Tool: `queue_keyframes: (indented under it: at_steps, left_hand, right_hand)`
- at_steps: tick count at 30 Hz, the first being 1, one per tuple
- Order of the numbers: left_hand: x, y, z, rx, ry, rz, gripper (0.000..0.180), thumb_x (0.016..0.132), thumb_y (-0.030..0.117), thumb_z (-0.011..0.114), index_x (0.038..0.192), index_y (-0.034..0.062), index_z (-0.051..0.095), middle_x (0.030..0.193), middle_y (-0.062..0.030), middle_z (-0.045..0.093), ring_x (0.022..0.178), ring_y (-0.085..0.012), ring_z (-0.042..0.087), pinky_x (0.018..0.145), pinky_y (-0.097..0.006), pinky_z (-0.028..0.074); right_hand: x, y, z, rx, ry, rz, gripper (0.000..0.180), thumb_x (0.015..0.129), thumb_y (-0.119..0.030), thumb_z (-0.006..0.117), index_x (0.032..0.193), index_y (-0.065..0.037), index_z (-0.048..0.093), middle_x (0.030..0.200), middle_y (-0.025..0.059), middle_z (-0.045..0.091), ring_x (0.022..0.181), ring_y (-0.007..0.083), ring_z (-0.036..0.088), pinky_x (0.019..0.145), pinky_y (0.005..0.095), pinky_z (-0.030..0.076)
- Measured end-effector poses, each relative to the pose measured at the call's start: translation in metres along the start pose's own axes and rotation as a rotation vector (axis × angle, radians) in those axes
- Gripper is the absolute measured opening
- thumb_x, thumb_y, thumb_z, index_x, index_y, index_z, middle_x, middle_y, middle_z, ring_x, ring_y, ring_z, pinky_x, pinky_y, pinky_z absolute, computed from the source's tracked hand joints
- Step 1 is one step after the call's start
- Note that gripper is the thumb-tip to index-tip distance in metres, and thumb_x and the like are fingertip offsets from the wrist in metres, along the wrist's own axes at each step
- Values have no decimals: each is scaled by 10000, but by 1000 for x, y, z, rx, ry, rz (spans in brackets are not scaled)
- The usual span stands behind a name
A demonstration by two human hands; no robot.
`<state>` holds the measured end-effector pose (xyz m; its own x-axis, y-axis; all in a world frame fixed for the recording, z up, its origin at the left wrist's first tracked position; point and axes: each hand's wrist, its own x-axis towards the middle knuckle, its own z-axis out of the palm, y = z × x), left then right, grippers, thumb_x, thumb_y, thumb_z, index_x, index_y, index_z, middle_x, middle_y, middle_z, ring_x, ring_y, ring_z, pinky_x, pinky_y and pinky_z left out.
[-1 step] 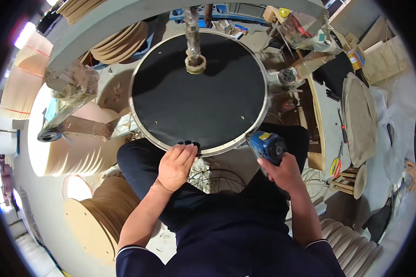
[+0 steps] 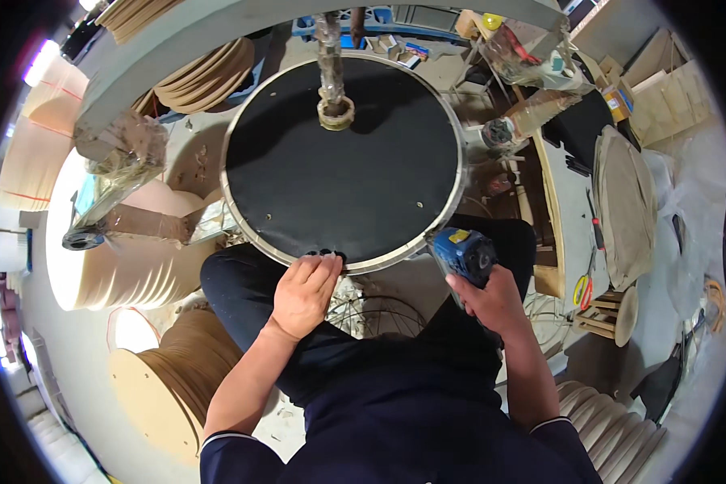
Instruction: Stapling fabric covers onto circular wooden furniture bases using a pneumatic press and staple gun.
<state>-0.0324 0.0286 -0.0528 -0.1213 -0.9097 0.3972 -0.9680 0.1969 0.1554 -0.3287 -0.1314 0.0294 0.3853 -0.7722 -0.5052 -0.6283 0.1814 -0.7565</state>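
Black Round Panel with Pale Rim, Two Hands Attending

Item: black round panel (image 2: 339, 177), pale rim (image 2: 383, 262), located ahead of the seated person, its near edge above and between the parted thighs.

Left hand (image 2: 302, 294): back upward, fingers close together and nearly straight, pointing forward; fingertips at the near rim, left of the right hand. Small dark pieces (image 2: 328, 255) show at the fingertips. Thumb hidden; whether the hand grips anything cannot be told. Left forearm (image 2: 246, 371) slants forward and inward from the short sleeve, wrist slightly bent.

Right hand (image 2: 492, 298): closed around the handle of a blue power tool (image 2: 464, 254) with a yellow patch on top. Tool nose directed forward and left, beside the rim's near right part; contact cannot be told. Right forearm (image 2: 532, 371) runs forward and slightly inward, elbow bent near the side.

Surroundings: wrapped post (image 2: 331, 68) with ringed end, over the panel's far part; at right, pale worktop (image 2: 558, 189) bearing yellow-and-red-handled scissors (image 2: 583, 292); lower left, stacked brown boards (image 2: 185, 347).
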Motion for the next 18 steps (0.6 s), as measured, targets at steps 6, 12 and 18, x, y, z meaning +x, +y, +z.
queue_keyframes:
  at_steps: [6,12,18]
  left_hand:
    - [0,13,11,-12,49,-18,487,816,127,667,1280,-10,723,1240,-75,669,1132,-241,652,996,-394,558]
    - [0,17,16,-28,58,-33,488,815,128,658,1277,-10,734,1241,-73,671,1124,-236,648,982,-397,557]
    - [-1,17,17,-53,79,-40,492,802,127,667,1269,-10,740,1227,-70,674,1120,-239,645,981,-405,558]
  right_hand:
    - [10,-6,-12,54,7,-1,241,998,-257,762,990,-22,710,653,4,618,517,83,578,504,261,459]
    - [25,-9,-24,46,-50,34,322,995,-317,763,931,-17,666,655,18,627,522,90,590,495,277,472]
    - [29,-21,-17,-76,-77,44,315,997,-316,758,976,-13,674,641,13,621,520,96,593,494,289,463]
